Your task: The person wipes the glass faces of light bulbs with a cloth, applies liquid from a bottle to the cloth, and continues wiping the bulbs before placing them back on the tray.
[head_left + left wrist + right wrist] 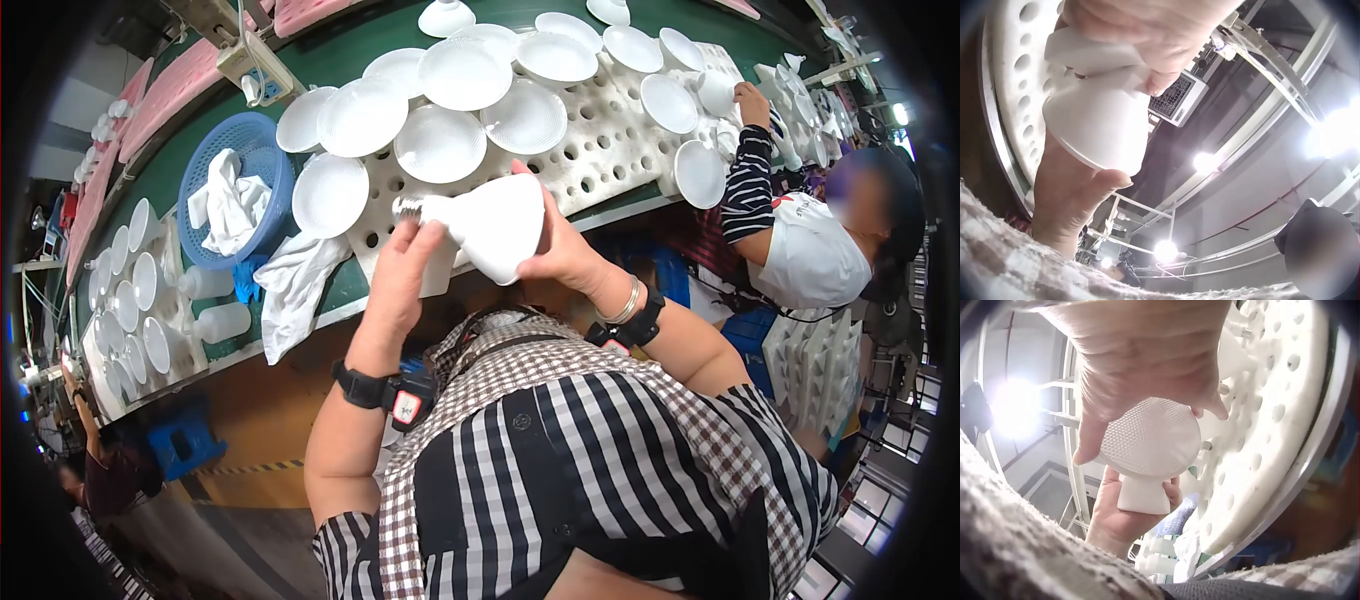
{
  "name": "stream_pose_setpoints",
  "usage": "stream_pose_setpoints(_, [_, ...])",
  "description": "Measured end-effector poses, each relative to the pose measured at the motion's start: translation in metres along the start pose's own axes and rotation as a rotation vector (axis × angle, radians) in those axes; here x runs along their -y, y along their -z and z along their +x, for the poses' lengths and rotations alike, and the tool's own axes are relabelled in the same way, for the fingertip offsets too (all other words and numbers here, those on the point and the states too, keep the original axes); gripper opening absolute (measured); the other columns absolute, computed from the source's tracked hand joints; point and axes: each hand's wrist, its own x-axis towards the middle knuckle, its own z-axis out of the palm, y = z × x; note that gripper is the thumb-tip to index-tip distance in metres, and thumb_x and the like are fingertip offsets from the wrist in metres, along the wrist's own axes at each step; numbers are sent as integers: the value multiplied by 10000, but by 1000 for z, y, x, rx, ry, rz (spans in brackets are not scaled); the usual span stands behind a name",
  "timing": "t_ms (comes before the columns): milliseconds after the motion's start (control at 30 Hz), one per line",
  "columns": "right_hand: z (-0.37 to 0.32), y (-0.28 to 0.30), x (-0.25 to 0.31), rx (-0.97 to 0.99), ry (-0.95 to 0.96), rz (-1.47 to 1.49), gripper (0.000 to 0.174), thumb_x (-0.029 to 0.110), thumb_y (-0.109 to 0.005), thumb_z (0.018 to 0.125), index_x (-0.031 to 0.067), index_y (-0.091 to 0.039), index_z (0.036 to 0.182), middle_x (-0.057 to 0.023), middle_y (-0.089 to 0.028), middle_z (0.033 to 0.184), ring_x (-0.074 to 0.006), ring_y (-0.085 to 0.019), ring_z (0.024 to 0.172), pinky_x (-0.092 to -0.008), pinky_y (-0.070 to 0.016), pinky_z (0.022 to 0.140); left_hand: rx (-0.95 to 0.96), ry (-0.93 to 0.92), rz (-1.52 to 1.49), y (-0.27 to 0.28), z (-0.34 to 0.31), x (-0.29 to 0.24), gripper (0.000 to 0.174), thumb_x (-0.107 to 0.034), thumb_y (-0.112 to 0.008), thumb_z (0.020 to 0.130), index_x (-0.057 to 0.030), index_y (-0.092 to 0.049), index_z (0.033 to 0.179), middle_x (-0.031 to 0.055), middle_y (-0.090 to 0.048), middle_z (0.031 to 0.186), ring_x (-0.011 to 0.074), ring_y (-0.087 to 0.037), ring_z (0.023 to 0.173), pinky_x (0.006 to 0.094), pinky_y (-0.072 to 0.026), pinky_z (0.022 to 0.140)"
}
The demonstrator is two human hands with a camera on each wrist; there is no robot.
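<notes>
White lamp (505, 235), centre of frame; left hand (398, 275) curled round narrow end; right hand (567, 248) spread wide, gripping broad end; best steadied lightly, clear of dishes (440, 145) at upper centre.

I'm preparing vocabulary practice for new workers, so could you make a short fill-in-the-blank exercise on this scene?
1. The right hand grips the white funnel-shaped piece by its ____ end, not its narrow one.
2. White cloth lies in a basket coloured ____.
3. The white board is pierced with many round ____.

Missing words: wide; blue; holes.
</notes>
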Motion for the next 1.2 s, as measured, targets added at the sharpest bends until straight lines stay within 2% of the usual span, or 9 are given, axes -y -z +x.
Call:
stream_pose_setpoints(67, [2,11,-13,-28,37,57,1232,331,-880,620,87,-76,1521,-124,-335,1456,-257,-320,1377,-416,-259,1143,58,67,22,16,0,-3,375,-257,-604,945,-7,-558,1220,79,-632,1112,121,-593,979,277,-457,868])
stream_pose_setpoints(167, [2,16,-11,18,-121,293,926,488,-750,761,134,-241,1448,-92,-400,1402,-222,-446,1285,-439,-465,989,-298,-670,550,25,4,1,276,-164,-563,941,-46,-622,1184,102,-624,1167,196,-575,1068,335,-446,876])
stream_pose_setpoints(267, [-2,5,-9,-3,-218,355,865,520,-707,793,128,-283,1437,-98,-433,1381,-231,-475,1263,-451,-467,989,-114,-1233,1338,-18,-15,-19,279,-99,-604,850,-72,-662,1122,74,-614,1198,254,-550,1104,397,-409,897])
stream_pose_setpoints(367, [-7,-4,4,63,-274,440,801,536,-677,811,114,-350,1409,-114,-467,1362,-252,-511,1228,-510,-487,948,-118,-1317,1572,-14,1,-17,351,-84,-638,766,-98,-666,1116,45,-616,1199,282,-537,1111,432,-373,913])
stream_pose_setpoints(500, [-11,4,3,21,-354,553,815,552,-685,792,131,-374,1417,-146,-495,1356,-333,-544,1189,-612,-479,905,-313,-1011,1287,29,32,-11,328,-142,-652,856,-82,-639,1179,43,-649,1127,222,-584,1028,361,-451,862])
stream_pose_setpoints(567, [-14,1,12,54,-442,599,842,667,-552,826,126,-352,1440,-210,-477,1358,-430,-538,1166,-637,-455,920,-97,-337,77,31,26,-6,344,-183,-671,894,-28,-615,1196,40,-653,1080,124,-589,980,272,-470,836])
stream_pose_setpoints(833, [-11,7,12,250,-686,803,1043,863,-297,780,100,-268,1490,-307,-403,1397,-520,-487,1186,-687,-391,937,97,-352,183,-8,8,-17,359,-165,-734,849,18,-620,1136,35,-660,962,87,-612,841,231,-491,747])
stream_pose_setpoints(1033, [-13,12,-19,-19,21,69,1219,566,-804,669,98,-69,1521,-130,-295,1480,-264,-303,1384,-454,-324,1106,-106,-290,164,-21,16,-16,361,-227,-694,872,27,-595,1108,64,-658,923,117,-627,721,242,-509,668])
stream_pose_setpoints(1200, [-11,9,-7,-50,31,172,1163,596,-757,705,90,-92,1514,-116,-336,1455,-253,-366,1345,-452,-369,1074,-83,-401,170,-26,25,-10,265,-226,-605,939,-4,-629,1083,92,-651,1016,164,-619,898,286,-485,765])
